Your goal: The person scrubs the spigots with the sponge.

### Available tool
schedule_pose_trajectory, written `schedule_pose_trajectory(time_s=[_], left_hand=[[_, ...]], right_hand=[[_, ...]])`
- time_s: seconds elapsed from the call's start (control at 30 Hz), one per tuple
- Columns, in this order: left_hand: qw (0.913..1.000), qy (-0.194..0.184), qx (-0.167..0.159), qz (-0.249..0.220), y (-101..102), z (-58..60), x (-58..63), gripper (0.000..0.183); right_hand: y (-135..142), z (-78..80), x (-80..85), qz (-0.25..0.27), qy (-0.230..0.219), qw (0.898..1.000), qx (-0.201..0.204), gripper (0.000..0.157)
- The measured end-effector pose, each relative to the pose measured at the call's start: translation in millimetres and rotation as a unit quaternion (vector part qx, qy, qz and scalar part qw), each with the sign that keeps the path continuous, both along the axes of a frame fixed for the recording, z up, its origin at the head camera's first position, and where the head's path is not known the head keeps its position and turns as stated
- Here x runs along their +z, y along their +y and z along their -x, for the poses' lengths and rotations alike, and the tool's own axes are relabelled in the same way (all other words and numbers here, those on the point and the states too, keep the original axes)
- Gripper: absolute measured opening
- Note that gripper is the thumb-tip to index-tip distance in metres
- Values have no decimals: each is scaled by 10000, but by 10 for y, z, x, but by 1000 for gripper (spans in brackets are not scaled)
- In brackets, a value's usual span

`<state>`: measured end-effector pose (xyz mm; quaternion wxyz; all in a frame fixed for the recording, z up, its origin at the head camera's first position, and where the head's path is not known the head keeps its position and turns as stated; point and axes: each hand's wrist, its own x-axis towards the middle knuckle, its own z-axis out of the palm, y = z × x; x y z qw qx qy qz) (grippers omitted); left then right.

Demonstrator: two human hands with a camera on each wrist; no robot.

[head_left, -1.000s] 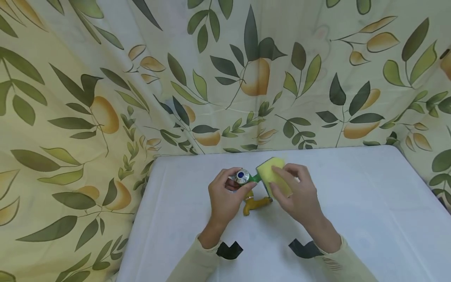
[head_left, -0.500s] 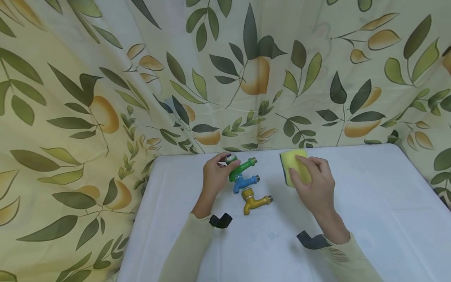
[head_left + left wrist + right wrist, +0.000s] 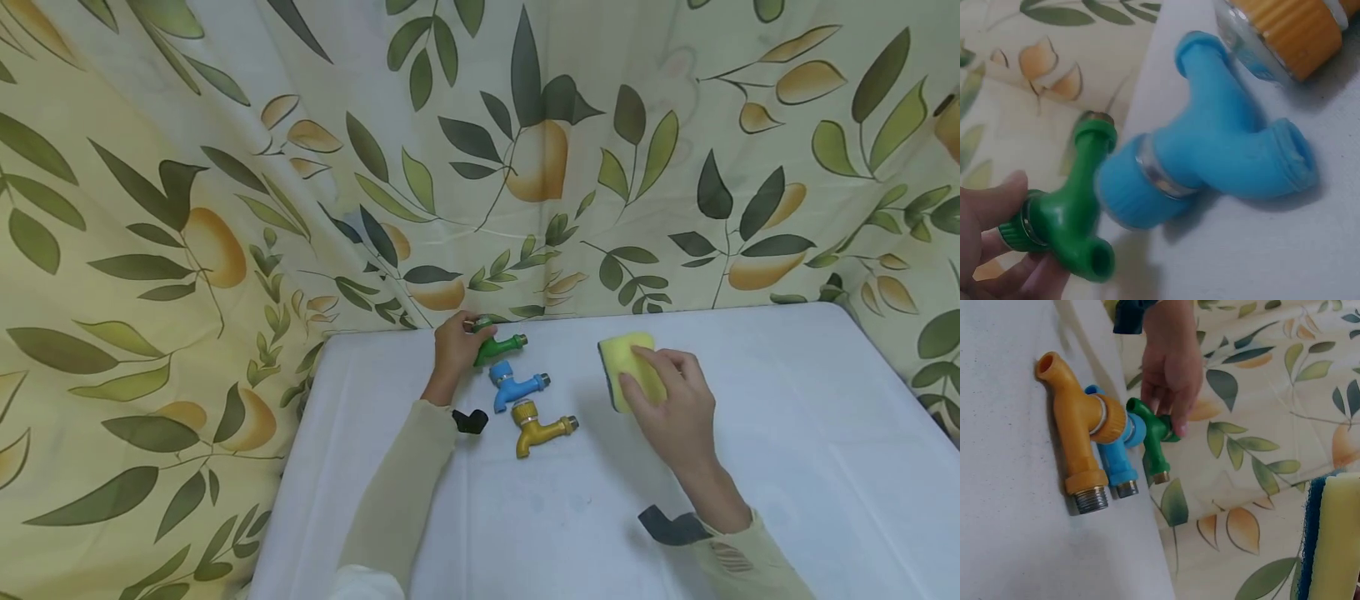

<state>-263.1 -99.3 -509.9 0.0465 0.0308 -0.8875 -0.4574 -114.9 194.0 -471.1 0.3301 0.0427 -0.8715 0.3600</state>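
Note:
Near the far edge of the table, my left hand point(image 3: 455, 348) pinches the green tap point(image 3: 498, 346) by its ribbed knob, as the left wrist view shows. Just in front of it lies a blue tap point(image 3: 517, 386), and nearer still a yellow tap point(image 3: 542, 429), whose threaded end point(image 3: 1092, 500) shows in the right wrist view. My right hand point(image 3: 678, 408) holds a yellow sponge point(image 3: 633, 371) with a dark blue scouring side, above the table to the right of the taps. In the right wrist view only part of the sponge point(image 3: 1335, 537) is visible.
The taps lie in a row on a table with a white cover point(image 3: 540, 533). Behind and to the left hangs a curtain point(image 3: 420, 150) printed with leaves and fruit, close to the table's far edge.
My left hand has carried the green tap away and lowered it at the far end of the row, behind the blue one. The sponge in my right hand has moved right, off the green tap.

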Motion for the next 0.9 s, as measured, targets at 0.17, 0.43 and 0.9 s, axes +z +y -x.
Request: schedule_pose_trajectory(time_s=[0.17, 0.43, 0.9], left_hand=[[9997, -223, 52, 21, -5, 68, -203, 36], [9991, -337, 126, 202, -5, 117, -309, 37], [9979, -240, 57, 598, -64, -56, -172, 59]], right_hand=[[-5, -23, -42, -2, -3, 9999, 114, 37], [-35, -6, -58, -26, -175, 9996, 205, 37], [-65, 341, -95, -555, -1130, 9904, 576, 40]])
